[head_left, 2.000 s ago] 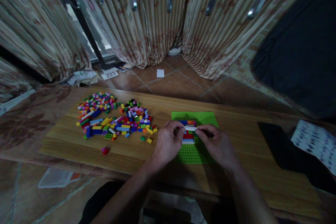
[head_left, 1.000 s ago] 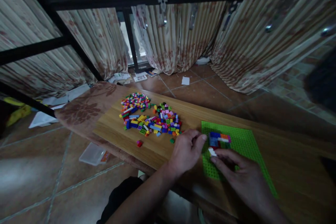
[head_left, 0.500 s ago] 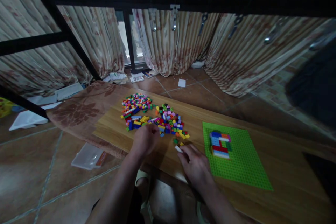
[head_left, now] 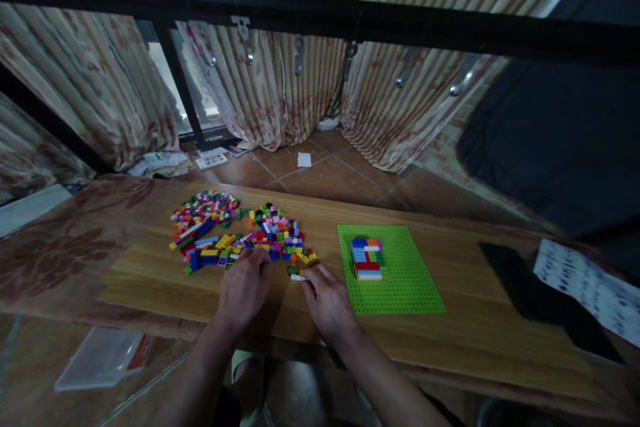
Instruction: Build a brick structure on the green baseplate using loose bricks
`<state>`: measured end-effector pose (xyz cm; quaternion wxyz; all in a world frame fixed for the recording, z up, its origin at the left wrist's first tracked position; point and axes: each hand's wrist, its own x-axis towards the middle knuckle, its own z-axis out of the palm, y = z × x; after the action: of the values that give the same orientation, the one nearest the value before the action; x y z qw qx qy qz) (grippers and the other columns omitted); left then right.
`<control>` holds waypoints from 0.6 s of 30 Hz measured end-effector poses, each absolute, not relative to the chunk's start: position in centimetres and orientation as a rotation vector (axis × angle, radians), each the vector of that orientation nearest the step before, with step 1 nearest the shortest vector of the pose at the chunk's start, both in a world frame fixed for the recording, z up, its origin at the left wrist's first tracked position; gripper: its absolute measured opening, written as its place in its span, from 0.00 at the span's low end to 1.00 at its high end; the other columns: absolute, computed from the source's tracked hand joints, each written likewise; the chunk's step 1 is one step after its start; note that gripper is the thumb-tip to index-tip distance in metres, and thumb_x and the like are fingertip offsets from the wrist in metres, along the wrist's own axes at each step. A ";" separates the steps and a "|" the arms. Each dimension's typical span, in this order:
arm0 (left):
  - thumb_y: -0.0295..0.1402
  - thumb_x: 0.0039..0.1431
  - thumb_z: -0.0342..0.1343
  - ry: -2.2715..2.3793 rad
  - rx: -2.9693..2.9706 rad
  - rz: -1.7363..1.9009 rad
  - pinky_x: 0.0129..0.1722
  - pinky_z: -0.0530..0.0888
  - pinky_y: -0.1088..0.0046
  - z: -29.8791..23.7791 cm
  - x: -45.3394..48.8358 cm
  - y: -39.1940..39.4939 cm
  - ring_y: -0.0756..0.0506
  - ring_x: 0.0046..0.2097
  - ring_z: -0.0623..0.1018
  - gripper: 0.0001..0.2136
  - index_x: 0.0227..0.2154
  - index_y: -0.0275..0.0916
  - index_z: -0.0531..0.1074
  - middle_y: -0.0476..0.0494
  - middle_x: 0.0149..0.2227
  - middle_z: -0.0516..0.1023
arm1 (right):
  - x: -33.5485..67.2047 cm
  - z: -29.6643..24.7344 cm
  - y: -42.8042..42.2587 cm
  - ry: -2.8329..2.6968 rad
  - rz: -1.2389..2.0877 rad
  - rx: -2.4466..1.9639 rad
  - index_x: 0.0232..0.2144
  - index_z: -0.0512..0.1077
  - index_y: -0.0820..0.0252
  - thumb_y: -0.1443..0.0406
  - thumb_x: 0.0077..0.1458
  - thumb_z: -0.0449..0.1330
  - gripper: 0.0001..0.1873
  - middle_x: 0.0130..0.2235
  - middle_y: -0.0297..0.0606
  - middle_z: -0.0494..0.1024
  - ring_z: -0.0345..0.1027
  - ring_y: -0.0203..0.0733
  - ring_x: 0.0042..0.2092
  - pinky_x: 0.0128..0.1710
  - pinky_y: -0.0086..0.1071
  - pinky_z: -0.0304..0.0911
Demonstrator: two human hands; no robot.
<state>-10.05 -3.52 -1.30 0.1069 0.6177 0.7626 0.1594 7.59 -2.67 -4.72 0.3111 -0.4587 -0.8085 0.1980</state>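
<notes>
Between the thumb and fingers of my right hand (head_left: 327, 297) is a white toy brick (head_left: 297, 277), held low over the wooden board. My left hand (head_left: 244, 287) is at the near edge of a pile of mixed bricks (head_left: 270, 233), its fingers curled together; what they hold, if anything, is hidden. A small green brick (head_left: 291, 269) lies just beyond the white one. Right of my hands lies a green baseplate (head_left: 400, 290), bearing a flat built shape (head_left: 367, 265) of blue, red, white, orange and green bricks.
Smaller pieces form a heap (head_left: 213, 205) at the back left of the wooden board (head_left: 295, 193). A dark flat object (head_left: 525, 287) and a printed sheet (head_left: 590, 287) lie at the right. A black metal bar (head_left: 320, 10) crosses above. A clear plastic lid (head_left: 97, 357) is on the floor.
My view has swung to the right, bringing the printed sheet into sight. My right hand still holds the white brick, and my left hand stays by the brick pile.
</notes>
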 end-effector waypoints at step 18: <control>0.29 0.54 0.54 1.680 1.438 1.279 0.38 0.73 0.72 -0.9 -4.2 -0.9 0.48 0.35 0.78 0.03 0.33 0.39 0.70 0.48 0.32 0.78 | 12.7 -2.4 -2.7 -1.932 0.565 -1.260 0.35 0.74 0.56 0.68 0.61 0.53 0.10 0.35 0.37 0.78 0.72 0.39 0.36 0.39 0.31 0.65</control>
<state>-4.21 -0.92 -0.88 0.2894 0.5387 0.6295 0.4793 12.65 -2.67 -2.38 0.3741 -0.4920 -0.7545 0.2208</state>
